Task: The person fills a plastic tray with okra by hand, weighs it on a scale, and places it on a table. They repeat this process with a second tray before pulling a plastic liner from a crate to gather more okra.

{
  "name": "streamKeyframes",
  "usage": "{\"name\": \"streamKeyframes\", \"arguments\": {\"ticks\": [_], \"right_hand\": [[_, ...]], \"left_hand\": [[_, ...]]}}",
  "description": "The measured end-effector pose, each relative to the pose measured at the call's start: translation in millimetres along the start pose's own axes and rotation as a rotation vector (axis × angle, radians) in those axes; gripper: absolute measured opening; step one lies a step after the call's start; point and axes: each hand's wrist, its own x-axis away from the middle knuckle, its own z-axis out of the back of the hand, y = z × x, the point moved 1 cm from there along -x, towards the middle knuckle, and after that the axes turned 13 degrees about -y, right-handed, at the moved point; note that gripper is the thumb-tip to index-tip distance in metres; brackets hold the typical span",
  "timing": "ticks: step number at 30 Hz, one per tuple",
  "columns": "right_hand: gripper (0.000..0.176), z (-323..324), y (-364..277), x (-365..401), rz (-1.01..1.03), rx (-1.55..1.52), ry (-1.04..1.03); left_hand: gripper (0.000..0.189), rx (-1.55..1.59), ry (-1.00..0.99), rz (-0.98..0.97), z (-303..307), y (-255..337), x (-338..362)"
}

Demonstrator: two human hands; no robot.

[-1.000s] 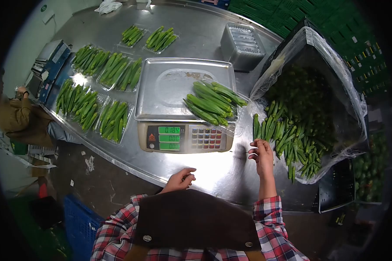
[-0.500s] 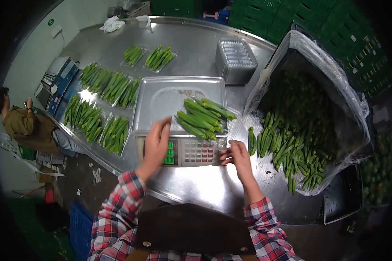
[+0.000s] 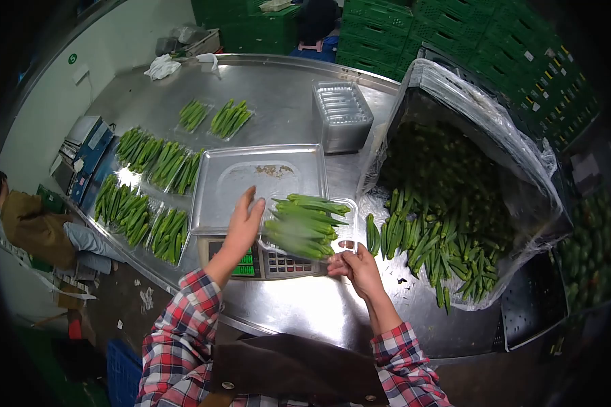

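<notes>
A clear plastic tray (image 3: 348,218) filled with green okra (image 3: 305,227) is over the front right part of the weighing scale, slightly blurred. My right hand (image 3: 357,268) pinches the tray at its near right corner. Beside the tray's left end is my left hand (image 3: 243,220), fingers stretched out and thumb apart, gripping nothing. Behind it lies the scale's bare metal pan (image 3: 220,178), with brown bits on it. The scale's keypad (image 3: 288,263) and lit green display (image 3: 246,266) show partly below the tray; my left forearm covers some of the front.
Several okra packs (image 3: 166,166) lie on the steel table at left, two more behind. A stack of clear trays (image 3: 343,117) stands behind the scale. At right, a plastic-lined crate (image 3: 421,71) spills loose okra (image 3: 431,237). A person (image 3: 37,224) is at far left.
The tray of okra has come off the pan toward me, and my right hand now grips its corner. My left hand stays by its left end. The whole view has shifted a little.
</notes>
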Motion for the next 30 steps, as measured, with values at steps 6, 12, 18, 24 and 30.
{"name": "streamKeyframes", "arguments": {"ticks": [6,12,18,24,30], "right_hand": [[0.032,-39,-24,8,-0.027,0.166,-0.136],[0.036,-111,-11,-36,-0.022,0.161,-0.247],[0.026,-173,14,-88,-0.077,0.284,-0.209],[0.021,-199,33,-117,0.067,0.305,0.050],[0.022,-230,20,-122,0.050,0.303,0.252]], "left_hand": [[0.050,0.885,-0.264,0.491,23,22,56],[0.044,1.046,0.016,0.271,94,-40,76],[0.061,0.986,0.506,0.237,264,-88,97],[0.050,0.817,0.813,-0.086,461,-197,105],[0.047,0.836,1.248,0.145,597,-305,98]]}}
